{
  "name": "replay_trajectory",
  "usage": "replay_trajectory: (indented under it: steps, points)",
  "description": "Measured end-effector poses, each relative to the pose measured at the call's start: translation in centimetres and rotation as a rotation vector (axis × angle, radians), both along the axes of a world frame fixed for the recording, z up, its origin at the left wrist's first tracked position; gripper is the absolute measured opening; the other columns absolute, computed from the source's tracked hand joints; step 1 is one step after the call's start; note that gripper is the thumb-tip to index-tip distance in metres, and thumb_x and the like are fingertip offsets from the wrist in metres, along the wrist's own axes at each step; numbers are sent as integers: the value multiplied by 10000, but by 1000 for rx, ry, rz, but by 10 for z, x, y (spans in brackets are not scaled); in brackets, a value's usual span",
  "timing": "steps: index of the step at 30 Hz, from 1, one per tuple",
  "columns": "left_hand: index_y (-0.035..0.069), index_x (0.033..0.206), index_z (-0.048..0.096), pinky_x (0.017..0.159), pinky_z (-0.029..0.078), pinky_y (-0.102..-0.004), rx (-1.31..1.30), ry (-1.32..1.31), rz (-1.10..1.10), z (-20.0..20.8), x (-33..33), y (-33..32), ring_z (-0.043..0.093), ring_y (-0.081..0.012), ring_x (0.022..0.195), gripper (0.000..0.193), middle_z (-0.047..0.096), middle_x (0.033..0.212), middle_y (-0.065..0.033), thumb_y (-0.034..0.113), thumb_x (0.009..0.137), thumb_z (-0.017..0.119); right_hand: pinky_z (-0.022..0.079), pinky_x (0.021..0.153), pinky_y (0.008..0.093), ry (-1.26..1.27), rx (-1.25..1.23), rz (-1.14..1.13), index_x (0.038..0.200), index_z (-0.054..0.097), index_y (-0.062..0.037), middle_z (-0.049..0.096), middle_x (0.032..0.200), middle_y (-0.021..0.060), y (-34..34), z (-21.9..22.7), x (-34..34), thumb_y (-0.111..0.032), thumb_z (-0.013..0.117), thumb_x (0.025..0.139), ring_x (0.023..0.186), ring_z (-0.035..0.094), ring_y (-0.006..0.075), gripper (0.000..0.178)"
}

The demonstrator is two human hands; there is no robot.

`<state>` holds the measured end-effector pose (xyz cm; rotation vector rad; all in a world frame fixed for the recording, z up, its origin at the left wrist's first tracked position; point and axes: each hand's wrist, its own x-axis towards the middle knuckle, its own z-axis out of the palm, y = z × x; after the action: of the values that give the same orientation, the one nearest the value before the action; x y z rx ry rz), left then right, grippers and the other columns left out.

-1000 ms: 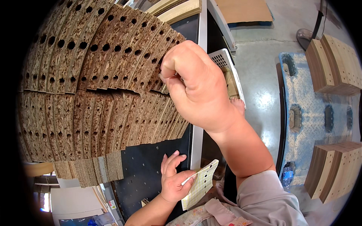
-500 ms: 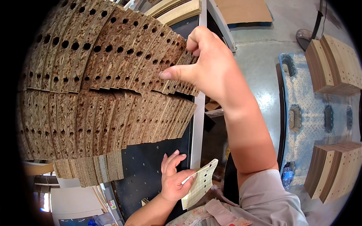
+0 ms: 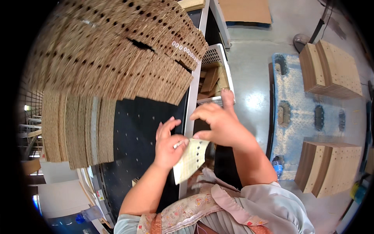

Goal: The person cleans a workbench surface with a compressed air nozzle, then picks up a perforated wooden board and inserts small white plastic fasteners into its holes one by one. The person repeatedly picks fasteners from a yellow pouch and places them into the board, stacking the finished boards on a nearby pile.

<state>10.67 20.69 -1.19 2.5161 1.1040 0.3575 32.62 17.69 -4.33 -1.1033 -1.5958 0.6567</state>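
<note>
The sheet (image 3: 188,163) is pale yellow with dark dots, the boards (image 3: 111,72) speckled brown, dark-spotted, the rings (image 3: 180,47) whitish, the table (image 3: 134,150) black with pale dots, the crate (image 3: 212,57) white, the pallet (image 3: 298,93) blue, the apron (image 3: 179,212) floral.

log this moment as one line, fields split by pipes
left hand: holds sheet | right hand: thumb and fingers apart, by sheet's top, contact unclear | boards: in rows, white rings on some

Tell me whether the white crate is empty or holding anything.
Holding things: flat brown pieces show inside the white crate.
</note>
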Motion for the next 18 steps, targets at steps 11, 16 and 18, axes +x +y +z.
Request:
replay_trajectory:
  steps: [11, 16, 18]
  points:
    - [-3, 891, 670, 837, 458, -283, -750, -659, 150, 38, -19, -58, 578, -136, 938, 114, 618, 1064, -83, 104, 864, 637, 478, 666, 333, 393, -538, 116, 839, 627, -27, 629, 761, 84, -83, 23, -36, -56, 649, 771, 707, 606, 249, 77]
    - [10, 860, 655, 638, 444, -220, -490, -557, 308, 63, -17, -98, 538, -53, 695, 138, 617, 769, 22, 134, 897, 607, 473, 783, 381, -33, 85, -131, 929, 643, -31, 629, 903, 99, -104, 71, -52, -27, 658, 740, 886, 584, 266, 190]
    - [4, 880, 648, 650, 434, -212, -439, -554, 312, 73, -15, -109, 530, -44, 713, 138, 617, 781, 18, 126, 904, 587, 484, 785, 386, -68, 265, -148, 991, 639, -28, 613, 954, 108, -109, 85, -61, -19, 667, 723, 882, 578, 293, 269]
